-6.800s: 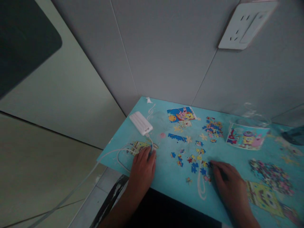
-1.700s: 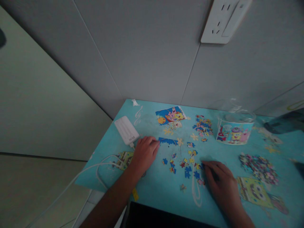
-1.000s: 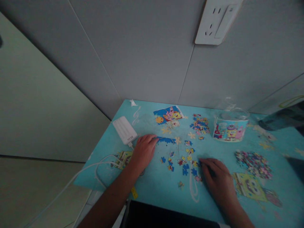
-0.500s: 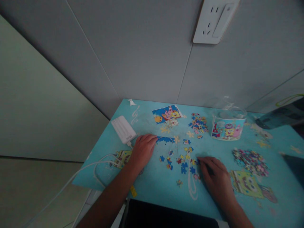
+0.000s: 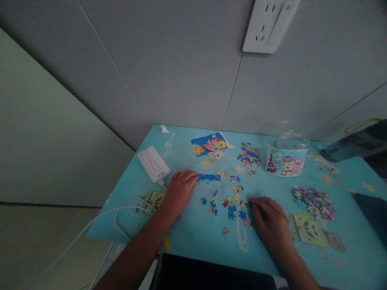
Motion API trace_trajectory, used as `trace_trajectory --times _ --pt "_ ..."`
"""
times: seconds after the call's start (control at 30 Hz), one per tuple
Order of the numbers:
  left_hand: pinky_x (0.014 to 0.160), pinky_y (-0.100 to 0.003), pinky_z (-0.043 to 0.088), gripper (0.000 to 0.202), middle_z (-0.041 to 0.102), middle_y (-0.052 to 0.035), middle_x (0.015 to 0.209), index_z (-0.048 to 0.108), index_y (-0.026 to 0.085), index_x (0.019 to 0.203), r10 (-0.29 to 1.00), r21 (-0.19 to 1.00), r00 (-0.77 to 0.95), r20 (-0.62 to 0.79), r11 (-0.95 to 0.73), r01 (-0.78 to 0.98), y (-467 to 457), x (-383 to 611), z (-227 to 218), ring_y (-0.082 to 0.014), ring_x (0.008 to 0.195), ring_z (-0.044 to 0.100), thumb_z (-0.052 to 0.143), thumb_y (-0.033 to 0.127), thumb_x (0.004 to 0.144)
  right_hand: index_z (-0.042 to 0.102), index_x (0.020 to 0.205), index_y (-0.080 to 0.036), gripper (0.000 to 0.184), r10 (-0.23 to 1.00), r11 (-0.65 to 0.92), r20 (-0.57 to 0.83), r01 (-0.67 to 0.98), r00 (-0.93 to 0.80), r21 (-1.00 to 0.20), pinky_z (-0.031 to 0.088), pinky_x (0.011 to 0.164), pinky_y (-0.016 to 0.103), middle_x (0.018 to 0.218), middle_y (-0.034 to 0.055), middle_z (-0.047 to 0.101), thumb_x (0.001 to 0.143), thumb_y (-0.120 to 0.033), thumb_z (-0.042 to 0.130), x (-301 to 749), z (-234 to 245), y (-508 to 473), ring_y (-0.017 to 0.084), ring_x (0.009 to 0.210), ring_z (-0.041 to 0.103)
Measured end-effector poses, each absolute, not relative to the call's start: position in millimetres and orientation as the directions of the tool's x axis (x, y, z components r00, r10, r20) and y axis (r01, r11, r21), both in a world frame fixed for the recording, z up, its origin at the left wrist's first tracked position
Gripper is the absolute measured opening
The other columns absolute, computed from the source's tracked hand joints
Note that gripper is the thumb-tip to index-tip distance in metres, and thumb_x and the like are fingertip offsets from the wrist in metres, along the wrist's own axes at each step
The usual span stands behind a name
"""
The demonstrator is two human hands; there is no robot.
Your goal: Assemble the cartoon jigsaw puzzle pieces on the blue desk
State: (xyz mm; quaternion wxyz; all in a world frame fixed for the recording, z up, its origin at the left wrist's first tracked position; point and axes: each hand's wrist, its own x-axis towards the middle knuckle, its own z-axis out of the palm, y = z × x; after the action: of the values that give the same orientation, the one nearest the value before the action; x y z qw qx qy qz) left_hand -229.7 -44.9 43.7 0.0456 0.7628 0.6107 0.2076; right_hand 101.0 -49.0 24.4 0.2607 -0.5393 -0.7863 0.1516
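Observation:
My left hand (image 5: 182, 189) has its fingers closed at the left end of a blue strip of joined puzzle pieces (image 5: 210, 177), which lies flat on the turquoise table. On the right, my right hand (image 5: 270, 219) is closed, thumb and fingertips pinching a dark blue puzzle piece (image 5: 249, 204) that is mostly hidden. Between the hands lie loose puzzle pieces (image 5: 231, 212), several blue and others yellow or red. A picture card (image 5: 209, 144) with cartoon figures lies beyond the strip.
A pile of blue-yellow pieces (image 5: 250, 155) and a bigger multicoloured pile (image 5: 314, 202) lie to the right. A clear tub (image 5: 285, 162) and a dark bottle (image 5: 353, 146) are behind. At left is a white power bank (image 5: 154, 164) with a cable (image 5: 121, 207). A black object (image 5: 211, 274) fills the near edge.
The whole view has shifted slightly, so things appear a little further left. Both hands keep nearly the same place against the strip and the loose pieces.

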Motion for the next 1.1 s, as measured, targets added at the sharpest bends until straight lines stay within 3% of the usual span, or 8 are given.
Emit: trace_trajectory --times 0.97,1.1 --pt "0.101 -0.043 0.041 0.028 0.065 -0.0051 0.125 0.062 0.023 0.122 0.937 0.334 0.153 0.314 -0.26 0.906 -45.8 -232.9 39.1 -0.0221 0.115 0.057 0.049 0.017 0.099 0.07 0.11 -0.025 0.022 0.927 0.371 0.254 0.765 -0.275 -0.526 0.049 0.087 0.043 0.104 0.0074 0.068 0.096 -0.028 0.053 96.8 29.6 -49.5 0.025 0.094 0.062" --pt "0.1 -0.043 0.042 0.029 0.065 -0.0054 0.123 0.063 0.024 0.123 0.927 0.338 0.159 0.34 -0.278 0.899 -46.0 -234.6 38.0 -0.0226 0.114 0.058 0.05 0.017 0.098 0.07 0.11 -0.024 0.021 0.934 0.354 0.26 0.74 -0.246 -0.572 0.049 0.088 0.043 0.103 0.0071 0.067 0.096 -0.027 0.054 96.7 30.7 -50.7 0.024 0.095 0.062"
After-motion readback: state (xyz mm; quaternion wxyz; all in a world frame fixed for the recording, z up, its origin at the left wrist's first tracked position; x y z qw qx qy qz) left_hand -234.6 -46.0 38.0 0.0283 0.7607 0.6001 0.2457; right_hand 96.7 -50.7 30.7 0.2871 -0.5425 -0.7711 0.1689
